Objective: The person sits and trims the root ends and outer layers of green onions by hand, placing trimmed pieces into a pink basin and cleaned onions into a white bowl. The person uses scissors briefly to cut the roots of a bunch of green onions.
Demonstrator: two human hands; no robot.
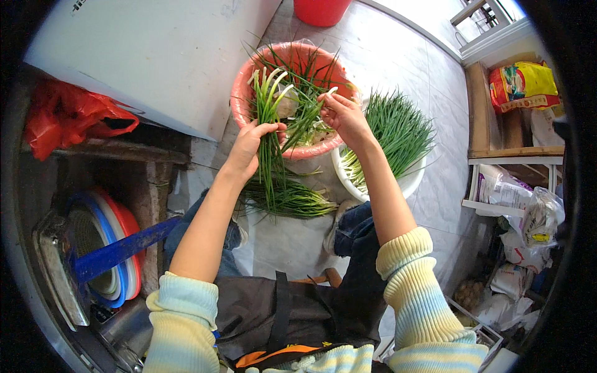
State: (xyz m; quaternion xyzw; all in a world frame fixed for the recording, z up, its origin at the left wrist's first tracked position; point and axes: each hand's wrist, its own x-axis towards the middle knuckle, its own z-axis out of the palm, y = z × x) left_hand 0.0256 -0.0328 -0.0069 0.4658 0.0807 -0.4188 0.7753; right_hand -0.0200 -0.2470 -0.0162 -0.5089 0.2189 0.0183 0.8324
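Note:
My left hand (pixel 252 144) grips a bunch of green onions (pixel 270 161), their white ends up and green leaves hanging down. The fingertips of my right hand (pixel 344 119) pinch a single green onion (pixel 332 90) near its white end. Both hands are at the near side of a pink-red basin (pixel 241 88) lined with clear plastic, which holds loose leaves and trimmings. To the right, a white plastic basket (pixel 413 184) holds a large heap of green onions (pixel 401 130), partly behind my right forearm. Another pile of green onions (pixel 298 200) lies on the floor between my feet.
A red bucket (pixel 322 10) stands at the far side. On the left are a white cabinet (pixel 154 60), a red plastic bag (pixel 74 119) and stacked colanders (pixel 109 247). Shelves (pixel 513 153) with bagged goods line the right. A dark apron (pixel 298 312) covers my lap.

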